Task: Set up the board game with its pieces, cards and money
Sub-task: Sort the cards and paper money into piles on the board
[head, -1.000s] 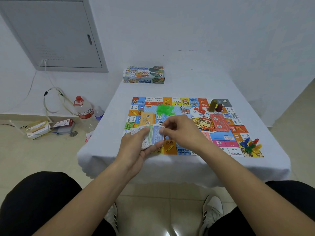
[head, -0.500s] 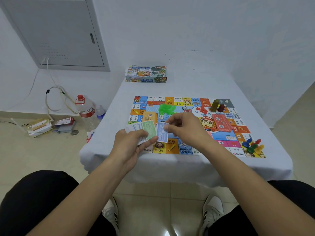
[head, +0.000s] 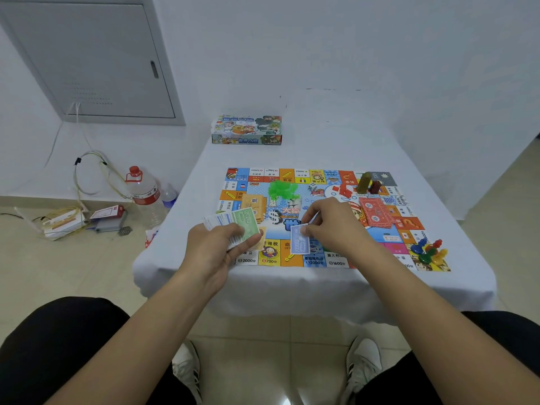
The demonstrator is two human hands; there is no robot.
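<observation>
The left hand gripped a fanned stack of paper play money; the right hand pinched a blue paper banknote above the colourful game board.

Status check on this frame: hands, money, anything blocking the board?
Left hand grips the money stack. Right hand pinches one blue note over the board. Nothing in the way.

green note: 500 | board: 2000, 700, 1600
</observation>
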